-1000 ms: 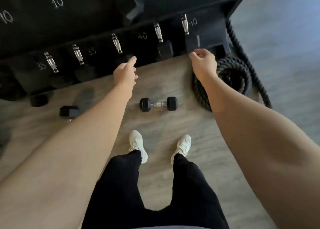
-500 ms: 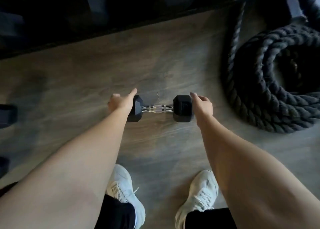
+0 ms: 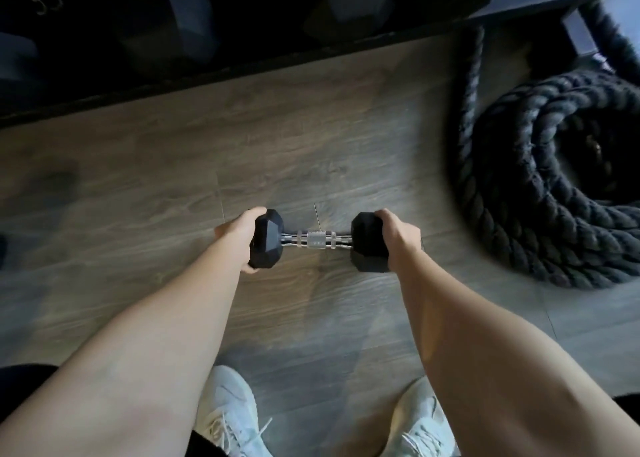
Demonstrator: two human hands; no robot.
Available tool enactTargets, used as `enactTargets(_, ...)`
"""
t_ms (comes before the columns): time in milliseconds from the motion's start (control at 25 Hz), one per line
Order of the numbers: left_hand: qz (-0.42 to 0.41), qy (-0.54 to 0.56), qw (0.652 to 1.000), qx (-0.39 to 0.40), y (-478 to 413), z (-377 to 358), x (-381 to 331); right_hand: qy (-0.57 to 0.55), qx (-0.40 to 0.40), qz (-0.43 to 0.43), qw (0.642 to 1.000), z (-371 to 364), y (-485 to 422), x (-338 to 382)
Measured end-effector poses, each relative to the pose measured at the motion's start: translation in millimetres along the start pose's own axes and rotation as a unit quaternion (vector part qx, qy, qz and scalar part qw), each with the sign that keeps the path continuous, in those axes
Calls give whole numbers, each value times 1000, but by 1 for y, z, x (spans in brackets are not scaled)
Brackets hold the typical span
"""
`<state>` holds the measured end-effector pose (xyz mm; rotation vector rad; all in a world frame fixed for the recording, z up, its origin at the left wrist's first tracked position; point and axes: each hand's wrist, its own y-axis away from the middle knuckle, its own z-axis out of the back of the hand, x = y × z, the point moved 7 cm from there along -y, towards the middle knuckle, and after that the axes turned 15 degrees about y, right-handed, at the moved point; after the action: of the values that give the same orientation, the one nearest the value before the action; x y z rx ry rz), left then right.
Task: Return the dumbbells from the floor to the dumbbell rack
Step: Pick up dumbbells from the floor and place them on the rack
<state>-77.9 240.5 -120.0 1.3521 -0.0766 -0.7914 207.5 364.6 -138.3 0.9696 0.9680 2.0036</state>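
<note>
Both hands closed on one hex dumbbell (image 3: 317, 241) at frame centre, on the floor (image 3: 311, 145): left hand (image 3: 239, 238) and right hand (image 3: 398, 237) each cupped a head, probably to share its weight. Dumbbell rack (image 3: 207, 51) waited at upper left.

We stand on a grey-brown wood-plank floor (image 3: 311, 138), its seams running across our view. At twelve o'clock a black rack (image 3: 242, 62) lies in deep shadow, its base edge slanting up toward one o'clock. At two to three o'clock a thick black rope (image 3: 512, 193) sits coiled on the floor, one strand trailing up beside the rack's end. Soft light brightens the planks nearest us at six o'clock.
</note>
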Motion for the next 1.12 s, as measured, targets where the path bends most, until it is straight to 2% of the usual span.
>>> enactTargets(160,-9,-31,999,36,103,13,-35,-28,-3,-22,999,50,82,2)
enactTargets(280,-35,-48,997,52,209,29,-84,-64,-6,-27,998,106,176,36)
enactTargets(400,-75,-28,994,74,344,51,-157,-98,-19,-9,995,178,295,101)
enactTargets(560,-126,28,990,58,518,87,-268,-143,-44,36,988,270,449,198)
enactTargets(760,-225,-5,968,110,700,97,-412,-240,-26,101,965,352,609,316)
enactTargets(960,-379,-25,909,172,809,71,-519,-322,-36,150,934,385,676,390)
enactTargets(1120,-451,-56,874,170,836,28,-578,-377,-21,117,918,375,659,429)
